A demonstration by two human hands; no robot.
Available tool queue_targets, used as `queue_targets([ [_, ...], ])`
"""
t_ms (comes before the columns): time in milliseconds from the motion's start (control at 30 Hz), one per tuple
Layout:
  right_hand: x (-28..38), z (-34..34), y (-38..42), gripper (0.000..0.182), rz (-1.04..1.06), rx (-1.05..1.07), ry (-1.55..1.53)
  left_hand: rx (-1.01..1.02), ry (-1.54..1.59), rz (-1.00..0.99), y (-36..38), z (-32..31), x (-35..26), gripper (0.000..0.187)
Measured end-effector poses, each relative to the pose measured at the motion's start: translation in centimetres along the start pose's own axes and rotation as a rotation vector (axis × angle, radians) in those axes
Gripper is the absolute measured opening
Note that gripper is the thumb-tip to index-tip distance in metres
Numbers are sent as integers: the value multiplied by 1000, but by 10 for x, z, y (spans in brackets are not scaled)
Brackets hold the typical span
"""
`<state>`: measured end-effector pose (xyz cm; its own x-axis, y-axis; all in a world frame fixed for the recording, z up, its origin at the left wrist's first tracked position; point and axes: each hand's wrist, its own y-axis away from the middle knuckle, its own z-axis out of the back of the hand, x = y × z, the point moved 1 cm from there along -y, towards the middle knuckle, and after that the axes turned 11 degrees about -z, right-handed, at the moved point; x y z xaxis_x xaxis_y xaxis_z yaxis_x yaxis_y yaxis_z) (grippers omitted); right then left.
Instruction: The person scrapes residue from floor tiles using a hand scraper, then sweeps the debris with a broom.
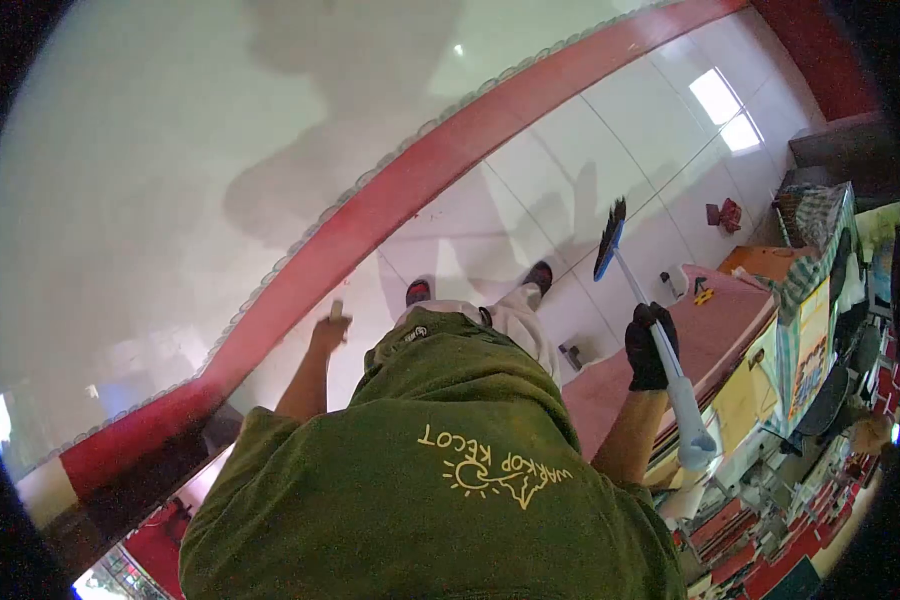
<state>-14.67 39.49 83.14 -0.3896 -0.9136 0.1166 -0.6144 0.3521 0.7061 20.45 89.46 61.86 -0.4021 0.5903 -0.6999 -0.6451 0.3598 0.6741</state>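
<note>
My right hand (650,347) wears a black glove and grips the white handle of a long brush (682,395). The brush's blue head with dark bristles (608,238) points away from me, over the white tiled floor (530,190). My left hand (327,332) is bare and raised near the red band of the wall (370,215). It pinches a small pale object (336,309) that I cannot make out. My green shirt (440,470) fills the bottom of the view, and my two shoes (419,291) (539,273) stand on the tiles beyond it.
A pale wall (170,150) rises behind the red band on the left. A pink surface (715,325) sits at the right with small items on it. Further right are checkered cloth (810,225), boxes and clutter. A red object (728,213) lies on the far tiles.
</note>
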Motion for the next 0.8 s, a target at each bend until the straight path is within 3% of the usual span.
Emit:
queue_targets([
  [33,17,1,-2,20,3,3,-9,51,-118,70,19,-9,7,29],
  [67,32,1,-2,20,56,-105,75,-1,-269,184,56,-36,-25,33],
  [133,72,2,-7,21,125,-204,164,95,-169,373,90,-62,-28,35],
  [200,104,11,-22,15,-99,307,-86,-5,-352,497,96,-101,-11,35],
  [233,121,13,-28,15,-127,343,-46,-27,-393,528,99,-114,-8,35],
  [267,137,15,-33,15,-153,380,-5,-39,-407,525,96,-126,-7,35],
  [367,168,-8,-50,13,-2,13,184,-58,-383,465,80,-160,-19,35],
  [400,177,-18,-54,13,1,13,188,-62,-381,441,72,-168,-27,35],
  [467,193,-43,-63,12,-230,285,114,-63,-383,386,51,-184,-44,35],
  [500,202,-44,-77,13,-225,96,29,-59,-382,354,39,-191,-55,36],
  [533,212,-47,-89,13,-215,98,29,-47,-360,325,25,-200,-67,36],
  [567,221,-52,-98,14,-375,263,-55,-34,-325,300,8,-208,-80,36],
  [633,234,-76,-102,16,-434,337,-40,48,-169,311,-31,-227,-107,37],
  [667,244,-81,-107,16,-412,338,-37,30,-185,325,-54,-240,-123,37],
  [733,265,-83,-117,22,-354,-26,70,29,-213,340,-92,-256,-155,38],
  [800,286,-91,-120,23,-512,76,27,70,-359,224,-130,-272,-197,36],
])
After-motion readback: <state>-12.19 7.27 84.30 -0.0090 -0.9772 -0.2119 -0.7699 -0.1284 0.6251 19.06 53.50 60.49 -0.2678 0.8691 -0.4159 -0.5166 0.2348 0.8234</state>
